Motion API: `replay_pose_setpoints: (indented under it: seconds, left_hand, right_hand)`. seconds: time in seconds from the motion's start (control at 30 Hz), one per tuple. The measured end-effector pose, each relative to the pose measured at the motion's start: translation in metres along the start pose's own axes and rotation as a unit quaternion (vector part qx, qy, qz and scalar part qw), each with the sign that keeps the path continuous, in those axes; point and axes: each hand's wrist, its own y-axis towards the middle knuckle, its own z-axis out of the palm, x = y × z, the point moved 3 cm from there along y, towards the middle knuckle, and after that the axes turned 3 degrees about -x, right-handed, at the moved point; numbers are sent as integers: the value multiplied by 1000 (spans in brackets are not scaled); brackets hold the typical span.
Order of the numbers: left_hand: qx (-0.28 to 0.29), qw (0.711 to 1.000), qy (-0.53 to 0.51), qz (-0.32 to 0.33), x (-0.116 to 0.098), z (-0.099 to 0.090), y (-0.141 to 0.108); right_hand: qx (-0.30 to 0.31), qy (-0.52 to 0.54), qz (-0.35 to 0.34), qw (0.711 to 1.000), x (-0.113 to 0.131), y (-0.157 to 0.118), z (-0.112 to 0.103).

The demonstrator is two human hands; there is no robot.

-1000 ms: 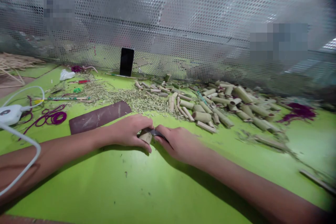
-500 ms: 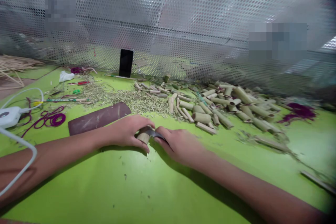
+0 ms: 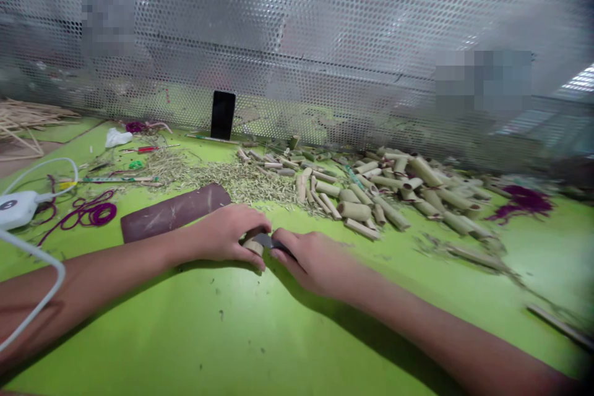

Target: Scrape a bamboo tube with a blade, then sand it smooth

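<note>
Here, on a green table by mesh, left hand grips a bamboo tube, right seemingly a blade

Readable text: none that you can make out anywhere in this view.
White corded device: you see a dark round badge on its top, with a pale marking too small to read.
Black smartphone: it stands upright, and its dark screen shows you nothing legible.
Perforated metal screen: two pixelated patches sit on it, blurred past reading.
</note>
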Motion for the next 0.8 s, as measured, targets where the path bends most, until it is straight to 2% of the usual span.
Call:
replay_pose_setpoints:
  seconds: [0.2, 0.33, 0.47, 0.8]
  left_hand:
    - [-8, 998, 19, -57, 2, 0, -1]
    - [-5, 998, 16, -64, 2, 0, 0]
    - [-3, 997, 21, -76, 1, -1, -1]
    - [1, 996, 11, -88, 0, -1, -1]
  right_hand:
    - [-27, -11, 52, 998, 2, 4, 2]
    - [-11, 2, 27, 1000, 7, 4, 4]
    - [-21, -7, 48, 999, 5, 5, 1]
    - [-17, -18, 30, 999, 3, 6, 3]
